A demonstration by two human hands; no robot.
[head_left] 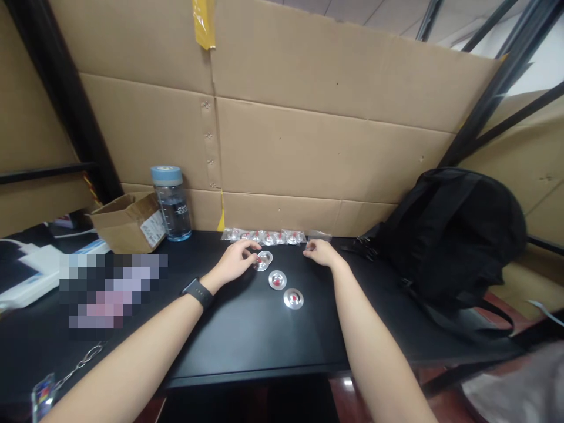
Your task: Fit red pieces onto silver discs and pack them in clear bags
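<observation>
Blue-lidded transparent bottle (175, 208), stands upright; open brown cardboard box (123, 228), sits beside it; black fabric backpack (458, 235), right; long white plastic strip (29, 289), left.

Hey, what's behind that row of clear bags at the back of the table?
Behind the bags rises the cardboard. The bags cover the strip right behind them, so whether anything small lies there can't be seen.

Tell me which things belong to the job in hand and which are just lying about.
Seemingly in use:
round silver discs with red centres, one at the fingertips of the left hand
row of clear plastic packets showing red, beside the right hand

Seemingly lying about:
black fabric backpack
clear bottle with blue lid
open brown cardboard box
</observation>
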